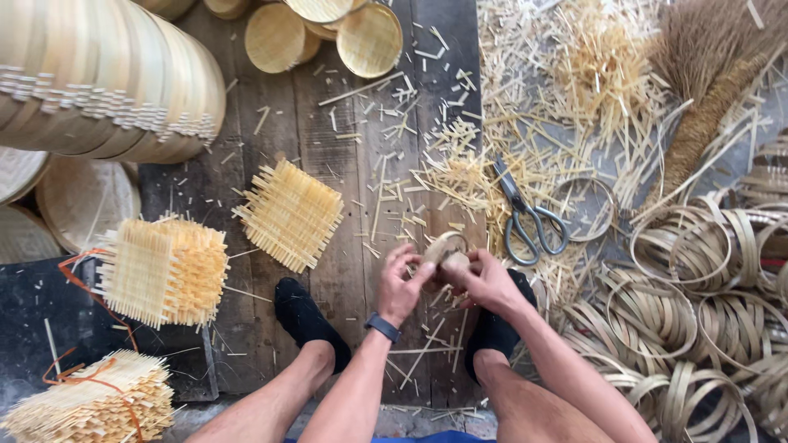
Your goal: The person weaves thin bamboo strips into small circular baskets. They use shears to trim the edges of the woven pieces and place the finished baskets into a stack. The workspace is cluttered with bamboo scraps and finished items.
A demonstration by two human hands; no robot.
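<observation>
You hold a small bamboo hoop (444, 248) between both hands — left hand (402, 283) and right hand (484, 280) pinch it from opposite sides, low between your feet. Scissors (525, 215) lie just beyond the hoop, mats (289, 213) further left — close for reaching.

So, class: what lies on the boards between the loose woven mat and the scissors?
In the head view, only scattered bamboo offcuts on the boards lie between the woven mat and the scissors.
</observation>
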